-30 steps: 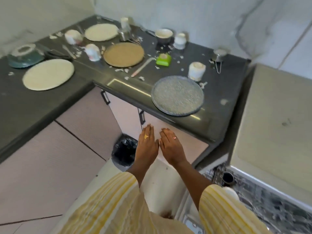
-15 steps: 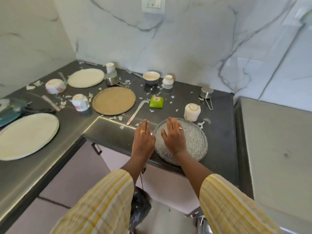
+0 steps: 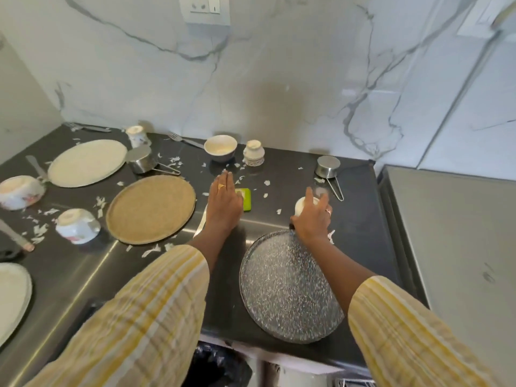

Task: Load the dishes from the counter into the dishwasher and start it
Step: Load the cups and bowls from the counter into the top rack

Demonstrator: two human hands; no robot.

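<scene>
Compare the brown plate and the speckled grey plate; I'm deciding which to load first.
The brown plate is matte tan, woven-looking; the speckled grey plate is dark grey with white flecks. The brown plate lies further back and left on the counter; the grey one sits by the front edge. The right forearm passes over the grey plate's rim; the brown plate lies uncovered. Both are round, flat, lying face up.

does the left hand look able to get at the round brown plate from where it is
Probably yes: the left hand is open just right of the round brown plate, nothing tall stands between them and the plate's top is bare.
</scene>
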